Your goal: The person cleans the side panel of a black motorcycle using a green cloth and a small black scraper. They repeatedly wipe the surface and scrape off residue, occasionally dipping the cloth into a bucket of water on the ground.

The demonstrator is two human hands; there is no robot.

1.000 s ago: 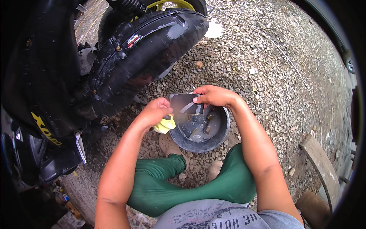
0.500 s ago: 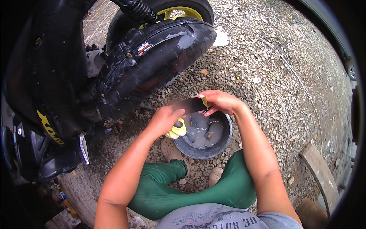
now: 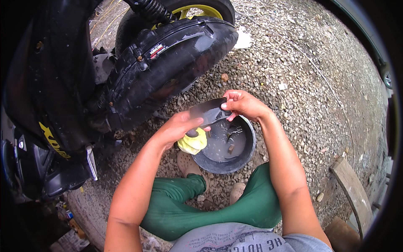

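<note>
Between my hands, over the basin, stretches a dark, wet, flexible strip point(image 3: 210, 110) that looks like sandpaper. Its left end is pinched in my left hand point(image 3: 175, 127), and the fingers of my right hand point(image 3: 245, 105) close on its right end. A crumpled yellow cloth point(image 3: 193, 143) sits just below my left fingers, at the basin's left rim; whether those fingers touch it I cannot tell. Cloudy grey water with a few small dark and brownish pieces fills the round black basin point(image 3: 251, 147), which stands on gravel in front of my feet.
A black scooter point(image 3: 176, 63) with a yellow-rimmed rear wheel point(image 3: 197, 11) takes up the left and top left. Gravel point(image 3: 294, 126) covers the ground. On the right lies a curved wooden board point(image 3: 353, 193); a thin cable point(image 3: 310, 63) runs across the stones at upper right.
My right hand has risen slightly, and the strip has tilted up at its right end, showing a shiny wet face. More of the yellow cloth shows. The pieces in the water have shifted.
</note>
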